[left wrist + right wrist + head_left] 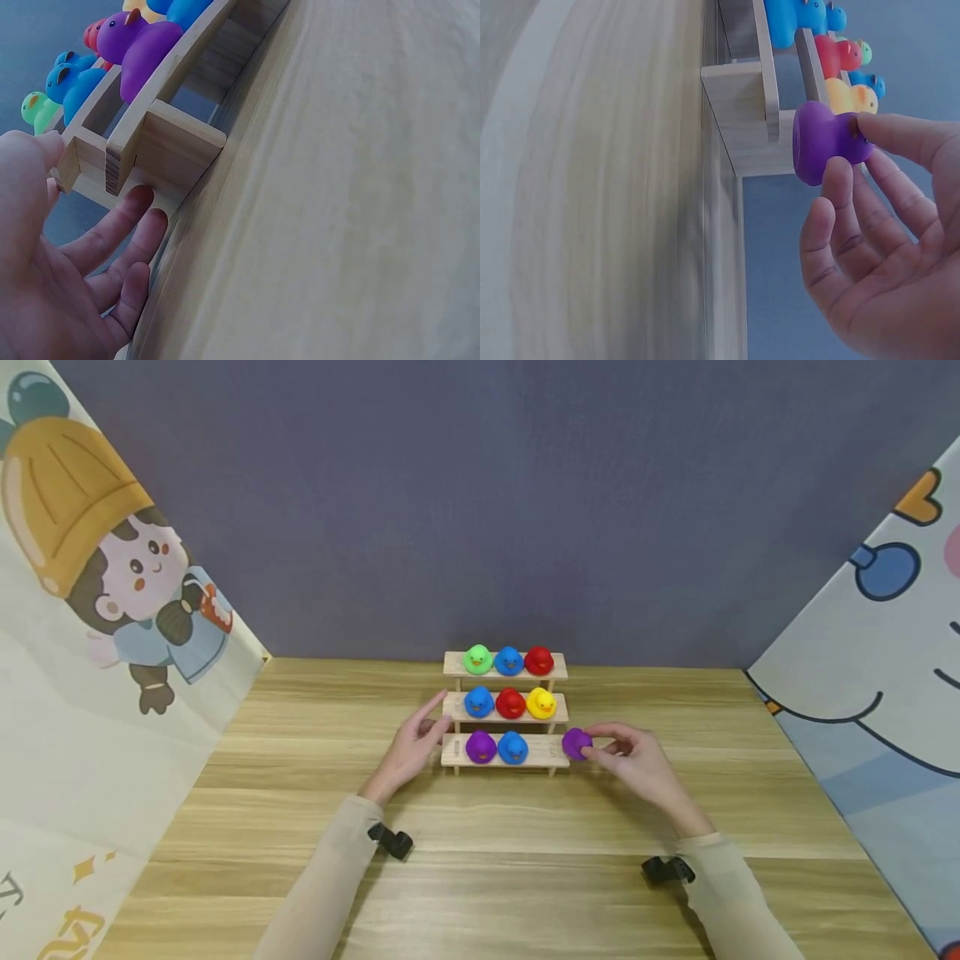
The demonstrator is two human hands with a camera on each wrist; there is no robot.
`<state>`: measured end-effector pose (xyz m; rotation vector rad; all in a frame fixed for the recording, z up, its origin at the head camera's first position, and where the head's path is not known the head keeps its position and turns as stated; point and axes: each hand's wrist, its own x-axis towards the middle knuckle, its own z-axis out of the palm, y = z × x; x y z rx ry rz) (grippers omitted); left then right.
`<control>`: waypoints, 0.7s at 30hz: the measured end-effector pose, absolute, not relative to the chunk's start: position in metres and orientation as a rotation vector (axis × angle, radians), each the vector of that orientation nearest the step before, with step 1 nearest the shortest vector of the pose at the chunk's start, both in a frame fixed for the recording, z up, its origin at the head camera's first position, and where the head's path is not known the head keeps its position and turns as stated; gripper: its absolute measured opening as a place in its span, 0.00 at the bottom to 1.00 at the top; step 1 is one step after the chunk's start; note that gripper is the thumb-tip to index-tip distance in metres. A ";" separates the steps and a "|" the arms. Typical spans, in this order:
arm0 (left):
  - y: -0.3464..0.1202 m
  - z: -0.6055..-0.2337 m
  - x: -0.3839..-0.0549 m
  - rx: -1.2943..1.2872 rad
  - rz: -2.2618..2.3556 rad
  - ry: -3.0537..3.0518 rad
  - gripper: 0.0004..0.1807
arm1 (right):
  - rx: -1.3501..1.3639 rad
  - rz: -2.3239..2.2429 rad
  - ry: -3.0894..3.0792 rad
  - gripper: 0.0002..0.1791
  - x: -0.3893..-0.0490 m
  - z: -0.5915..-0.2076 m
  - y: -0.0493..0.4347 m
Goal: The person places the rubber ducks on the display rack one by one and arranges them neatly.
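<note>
My right hand [632,760] pinches a purple rubber duck [821,142] between thumb and fingers, just off the right end of the lowest shelf step. At the left end of the wooden three-step stand [542,752], my left hand [411,745] has its fingers extended; in the left wrist view the fingertips [139,196] are close to the stand's side, and contact is hard to tell. On the lowest step sit another purple duck [481,747] and a blue duck [513,747]. The middle step bears blue, red [511,703] and yellow [541,702] ducks.
The top step carries a green duck [477,659], a blue duck [508,661] and a red duck [539,661]. A dark grey-blue panel [495,510] rises behind the stand. Printed cartoon panels flank the wood-grain table [480,860] on both sides.
</note>
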<state>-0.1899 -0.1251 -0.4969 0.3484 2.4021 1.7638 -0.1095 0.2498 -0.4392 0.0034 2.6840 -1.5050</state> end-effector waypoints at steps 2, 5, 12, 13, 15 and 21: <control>-0.125 -0.497 -0.190 0.348 1.762 2.402 0.32 | 0.000 -1.498 2.684 0.25 -0.110 -0.439 0.247; -0.125 -0.497 -0.189 0.352 1.766 2.401 0.31 | -0.012 -1.494 2.685 0.24 -0.110 -0.440 0.244; -0.124 -0.495 -0.190 0.360 1.782 2.400 0.31 | -0.034 -1.520 2.633 0.25 -0.111 -0.441 0.234; -0.124 -0.496 -0.190 0.362 1.782 2.400 0.31 | -0.038 -1.524 2.627 0.25 -0.111 -0.441 0.232; -0.125 -0.496 -0.190 0.362 1.781 2.400 0.31 | -0.050 -1.528 2.618 0.25 -0.112 -0.441 0.229; -0.125 -0.497 -0.190 0.357 1.779 2.400 0.32 | -0.043 -1.530 2.599 0.23 -0.114 -0.443 0.221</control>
